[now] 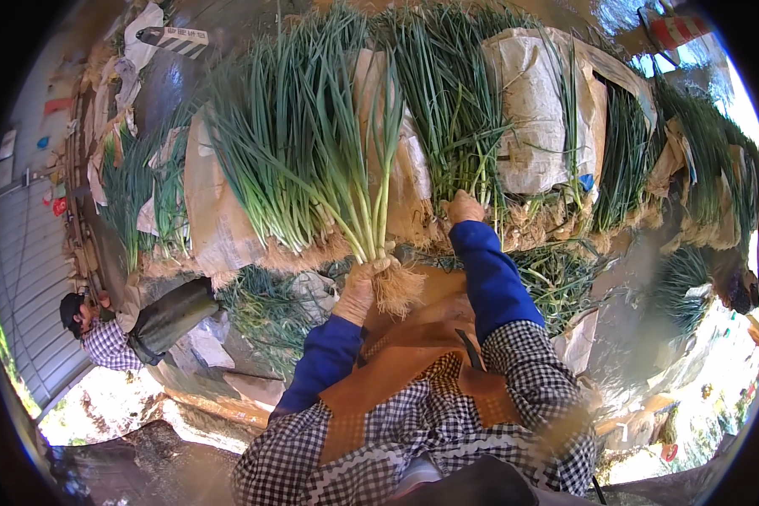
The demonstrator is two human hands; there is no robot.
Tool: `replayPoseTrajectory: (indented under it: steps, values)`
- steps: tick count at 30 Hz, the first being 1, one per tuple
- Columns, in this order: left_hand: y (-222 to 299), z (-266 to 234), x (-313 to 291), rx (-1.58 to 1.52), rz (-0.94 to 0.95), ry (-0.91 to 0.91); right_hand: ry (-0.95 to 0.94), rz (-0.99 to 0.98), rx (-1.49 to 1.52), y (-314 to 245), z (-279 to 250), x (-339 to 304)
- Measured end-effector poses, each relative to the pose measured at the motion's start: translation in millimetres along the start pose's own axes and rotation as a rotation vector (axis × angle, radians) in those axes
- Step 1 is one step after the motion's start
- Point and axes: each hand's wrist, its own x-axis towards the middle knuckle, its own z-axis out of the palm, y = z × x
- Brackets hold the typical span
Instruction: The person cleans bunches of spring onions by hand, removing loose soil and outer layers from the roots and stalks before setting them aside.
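Note:
My left hand (356, 297) is closed round the lower end of a small bunch of green onions (368, 207). Pale, stringy roots (399, 288) hang out beside that hand, and the long leaves fan upward over a larger heap of green onions (270, 160). Farther up and to the right, my right hand (464, 207) has its fingers curled at the root end of a second heap of green onions (443, 93). Whatever those fingers grip is hidden by the hand.
Sacking (531, 110) lies over and between the heaped onions. Loose green leaves (266, 316) are strewn below the row on both sides. An orange-brown apron (379, 371) covers my front. At the left, another person (110, 337) is bent near the row's end.

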Motion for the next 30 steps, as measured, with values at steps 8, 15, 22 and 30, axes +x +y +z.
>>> replayPoseTrajectory:
  steps: [8, 15, 22, 30]
  values:
    - [-32.0, -43.3, -8.0, -0.356, -0.068, -0.004, -0.347, -0.325, 0.951, 65.2, -52.7, -56.5]
    - [-69.7, 55.7, -1.3, -0.172, -0.368, -0.231, -0.610, -0.070, 1.252, 90.2, -40.9, -119.3]
    - [-121.5, 77.7, 13.1, -0.040, -0.246, -0.012, 0.303, -0.435, 0.378, 105.7, -58.4, -174.7]
    - [-104.1, 41.7, 13.0, -0.137, -0.076, -0.069, -0.149, 0.242, -0.293, 281.2, -65.0, -181.2]
